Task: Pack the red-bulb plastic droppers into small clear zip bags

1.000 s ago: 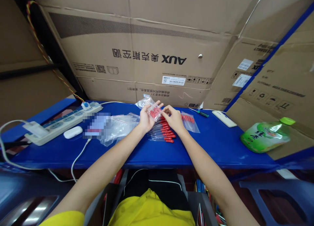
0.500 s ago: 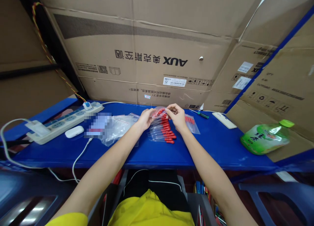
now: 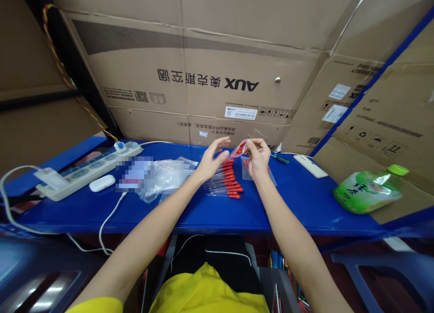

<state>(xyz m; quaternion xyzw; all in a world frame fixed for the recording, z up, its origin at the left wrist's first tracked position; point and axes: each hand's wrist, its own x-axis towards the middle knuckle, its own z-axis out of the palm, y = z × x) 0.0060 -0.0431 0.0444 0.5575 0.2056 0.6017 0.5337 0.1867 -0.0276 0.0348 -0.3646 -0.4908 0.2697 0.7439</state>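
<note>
My right hand (image 3: 258,158) pinches a small clear zip bag (image 3: 239,149) with red-capped pieces inside, lifted above the blue table (image 3: 298,204). My left hand (image 3: 210,159) is open beside it, fingers spread, just left of the bag and touching nothing I can make out. Below both hands lies a row of several clear tubes with red caps (image 3: 228,182). Another filled small bag (image 3: 249,172) lies flat under my right hand. A heap of empty clear bags (image 3: 166,177) sits to the left of my left hand.
A white power strip (image 3: 84,170) with a charger and cables lies at the left, a white earbud case (image 3: 101,182) beside it. At the right are a green bottle (image 3: 368,191) on its side, a white remote (image 3: 310,165) and a small green screwdriver (image 3: 280,158). Cardboard boxes (image 3: 203,78) wall the back.
The small bag went from both hands into my right hand alone and moved right and up. My left hand let go and opened.
</note>
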